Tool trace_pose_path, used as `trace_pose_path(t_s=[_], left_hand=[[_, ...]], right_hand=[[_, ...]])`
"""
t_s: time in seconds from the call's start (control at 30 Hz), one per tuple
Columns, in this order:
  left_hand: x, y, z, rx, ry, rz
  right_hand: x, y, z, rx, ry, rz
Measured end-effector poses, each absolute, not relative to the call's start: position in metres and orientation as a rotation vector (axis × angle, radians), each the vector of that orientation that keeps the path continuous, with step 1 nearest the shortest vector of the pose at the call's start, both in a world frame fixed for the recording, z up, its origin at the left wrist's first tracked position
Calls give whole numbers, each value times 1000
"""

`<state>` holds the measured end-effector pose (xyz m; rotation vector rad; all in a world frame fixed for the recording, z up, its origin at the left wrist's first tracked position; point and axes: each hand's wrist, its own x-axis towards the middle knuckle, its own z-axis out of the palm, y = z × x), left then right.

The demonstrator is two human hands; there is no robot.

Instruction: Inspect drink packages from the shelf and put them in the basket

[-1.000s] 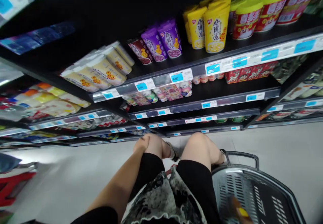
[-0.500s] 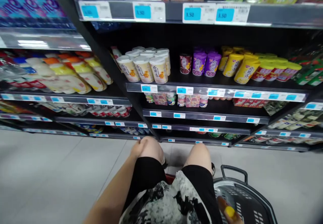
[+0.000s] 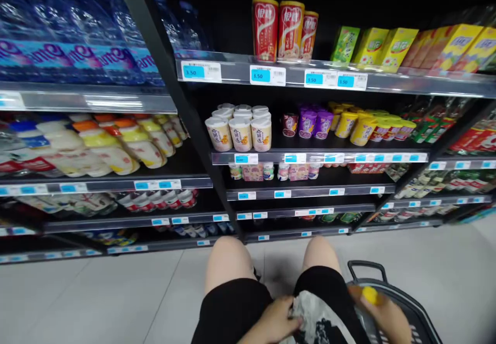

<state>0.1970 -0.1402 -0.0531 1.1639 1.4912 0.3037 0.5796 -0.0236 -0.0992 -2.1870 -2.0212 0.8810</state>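
Lower right on my feed, right hand (image 3: 387, 314) is wrapped round a yellow-capped bottle (image 3: 370, 295); left hand (image 3: 276, 319) touches the patterned shirt (image 3: 315, 315), bottom centre, can't tell if it's pinching.

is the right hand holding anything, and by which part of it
The right hand holds an item with a yellow part; blur hides where it is gripped.

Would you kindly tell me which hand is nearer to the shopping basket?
Right: the right hand appears over the shopping basket; the left hand is farther off, at the patterned garment.
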Motion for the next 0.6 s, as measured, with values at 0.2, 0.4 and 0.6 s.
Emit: trace_pose_path(t_s=[0.2, 0.4, 0.6], left_hand=[[154, -107, -71, 301, 1253, 799], [150, -120, -61, 74, 1047, 1057], [162, -111, -63, 200, 857, 967]], right_hand=[[516, 19, 3, -1691, -2479, 527], [480, 34, 63, -1629, -2406, 580], [444, 46, 34, -1009, -1765, 1736]])
